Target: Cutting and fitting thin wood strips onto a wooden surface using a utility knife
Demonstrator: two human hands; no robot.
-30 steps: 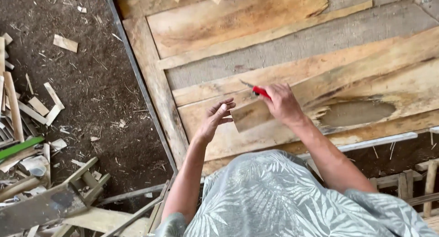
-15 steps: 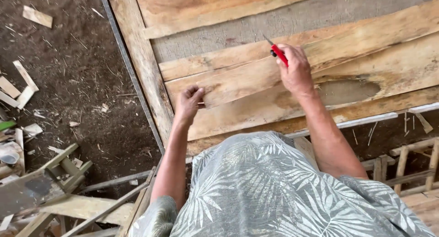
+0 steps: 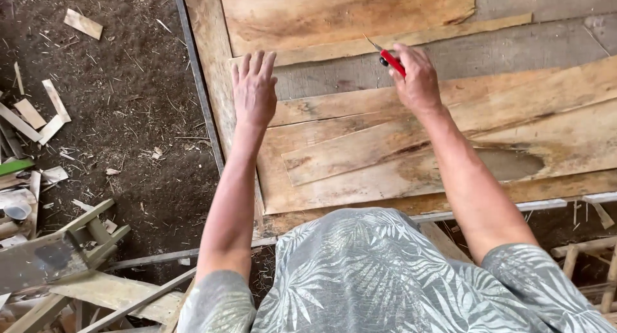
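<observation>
At about eleven o'clock, my left hand (image 3: 254, 89) is hovering with fingers spread apart, holding nothing, over the edge of the veneer sheets (image 3: 411, 147) as if to steady them. Toward one o'clock, my right hand (image 3: 416, 79) is keeping its fingers clamped on the red-handled knife (image 3: 389, 59), blade pointing away at a thin strip (image 3: 385, 45), seemingly for trimming.

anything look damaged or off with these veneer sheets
Yes. The veneer sheets have ragged, split edges and overlap askew, and one has a dark patch by the right forearm, either a hole or a stain. Wood offcuts litter the dirt floor.
</observation>
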